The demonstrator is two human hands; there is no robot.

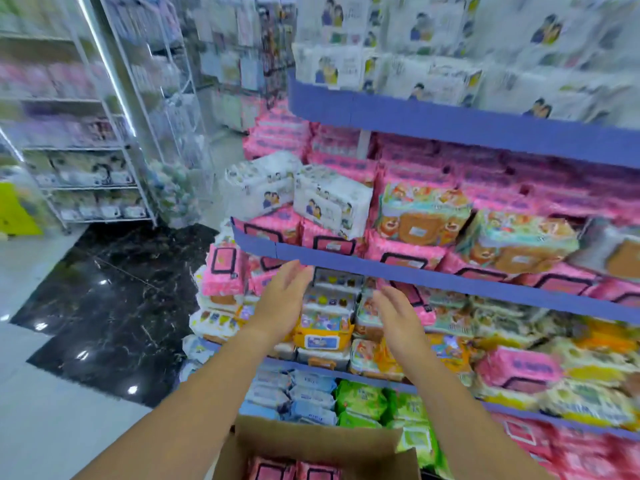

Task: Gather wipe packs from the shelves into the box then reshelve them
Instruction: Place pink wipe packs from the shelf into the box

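Your left hand (284, 299) and right hand (397, 318) are both spread, palms facing, holding nothing, on either side of the stack (328, 301) on the shelf. Close them squarely on its two sides, low enough to catch the yellow pack (323, 336), so nothing slides out. The blue lip (346, 258) sits just above your fingertips, so draw straight back before lowering. The box (311, 441) stands open below, with pink packs (273, 471) in it.
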